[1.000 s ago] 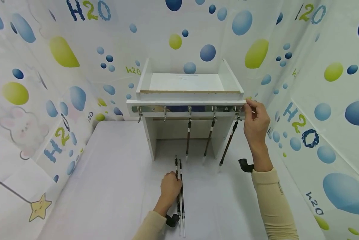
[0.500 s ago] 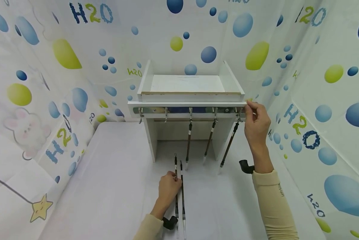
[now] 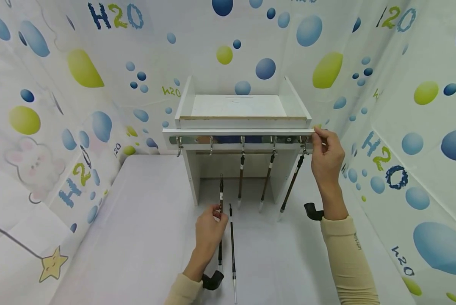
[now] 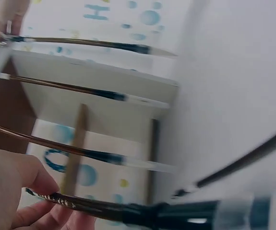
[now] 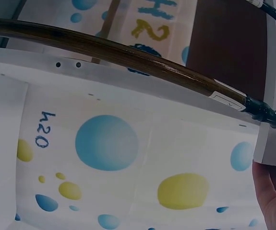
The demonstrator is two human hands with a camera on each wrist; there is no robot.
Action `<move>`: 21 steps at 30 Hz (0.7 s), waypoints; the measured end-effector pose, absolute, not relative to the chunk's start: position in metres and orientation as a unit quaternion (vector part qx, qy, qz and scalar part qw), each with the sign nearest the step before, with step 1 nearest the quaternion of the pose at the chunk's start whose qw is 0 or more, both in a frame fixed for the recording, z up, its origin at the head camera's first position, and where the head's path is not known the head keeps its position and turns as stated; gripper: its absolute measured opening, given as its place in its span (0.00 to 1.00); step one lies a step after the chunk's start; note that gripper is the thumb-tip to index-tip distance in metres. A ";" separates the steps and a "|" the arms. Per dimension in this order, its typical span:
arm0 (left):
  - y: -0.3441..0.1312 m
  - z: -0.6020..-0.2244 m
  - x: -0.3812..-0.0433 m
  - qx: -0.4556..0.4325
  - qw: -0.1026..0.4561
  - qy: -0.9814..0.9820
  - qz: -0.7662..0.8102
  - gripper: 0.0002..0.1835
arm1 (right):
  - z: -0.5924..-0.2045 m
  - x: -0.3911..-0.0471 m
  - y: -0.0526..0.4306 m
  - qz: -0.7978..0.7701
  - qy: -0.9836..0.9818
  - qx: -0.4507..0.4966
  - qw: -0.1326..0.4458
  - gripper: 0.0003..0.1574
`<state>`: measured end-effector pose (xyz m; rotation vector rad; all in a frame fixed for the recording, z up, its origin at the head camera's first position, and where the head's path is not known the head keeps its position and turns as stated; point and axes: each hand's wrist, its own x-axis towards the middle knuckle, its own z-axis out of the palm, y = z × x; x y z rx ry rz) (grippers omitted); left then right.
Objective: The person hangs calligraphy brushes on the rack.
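Observation:
My left hand [image 3: 208, 231] pinches a dark-handled calligraphy brush [image 3: 221, 188] between thumb and fingers, its loop end pointing to the white shelf. In the left wrist view the held brush [image 4: 102, 208] crosses the bottom, its tip end blurred. Another brush [image 3: 233, 245] lies on the table just right of that hand. My right hand [image 3: 327, 159] grips the right end of the shelf's front rail [image 3: 212, 132]. From the rail's hooks hang a middle brush [image 3: 241, 178], a second brush [image 3: 266, 180] and a rightmost brush [image 3: 292, 182], tips down.
Two hooks at the rail's left, the outer hook [image 3: 179, 146] and the inner hook [image 3: 211, 146], hold nothing. An open-topped tray [image 3: 239, 106] forms the shelf's upper part. A patterned curtain [image 3: 136, 114] surrounds the white table [image 3: 147, 220] at back and sides.
My left hand has drawn one brush leftward off its neighbour on the table and moved it up and forward toward the shelf. The right hand stays on the rail end.

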<state>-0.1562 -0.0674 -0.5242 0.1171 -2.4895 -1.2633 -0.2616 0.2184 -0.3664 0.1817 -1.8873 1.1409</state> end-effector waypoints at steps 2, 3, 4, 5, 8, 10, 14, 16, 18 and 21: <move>-0.068 -0.514 -0.155 0.032 0.187 -0.872 -0.452 0.14 | -0.366 -0.261 0.219 0.460 -0.764 0.072 0.446 0.17; -0.068 -0.509 -0.154 0.028 0.193 -0.869 -0.454 0.14 | -0.366 -0.261 0.219 0.461 -0.764 0.073 0.445 0.17; -0.068 -0.504 -0.153 0.025 0.199 -0.868 -0.455 0.14 | -0.366 -0.261 0.219 0.461 -0.765 0.073 0.444 0.17; -0.068 -0.500 -0.151 0.022 0.205 -0.867 -0.454 0.15 | -0.366 -0.261 0.219 0.461 -0.765 0.073 0.444 0.17; -0.068 -0.488 -0.148 0.013 0.223 -0.863 -0.452 0.15 | -0.366 -0.261 0.219 0.462 -0.763 0.076 0.445 0.17; -0.068 -0.481 -0.145 0.010 0.234 -0.861 -0.452 0.14 | -0.366 -0.261 0.219 0.462 -0.762 0.078 0.447 0.17; -0.069 -0.467 -0.141 0.003 0.253 -0.854 -0.456 0.13 | -0.366 -0.261 0.218 0.465 -0.758 0.083 0.449 0.16; -0.070 -0.462 -0.139 -0.002 0.261 -0.850 -0.458 0.13 | -0.367 -0.261 0.218 0.465 -0.757 0.085 0.450 0.16; -0.070 -0.458 -0.138 -0.011 0.270 -0.847 -0.458 0.13 | -0.367 -0.262 0.218 0.465 -0.758 0.085 0.450 0.16; -0.072 -0.453 -0.137 -0.022 0.289 -0.841 -0.457 0.13 | -0.367 -0.262 0.219 0.465 -0.759 0.084 0.447 0.17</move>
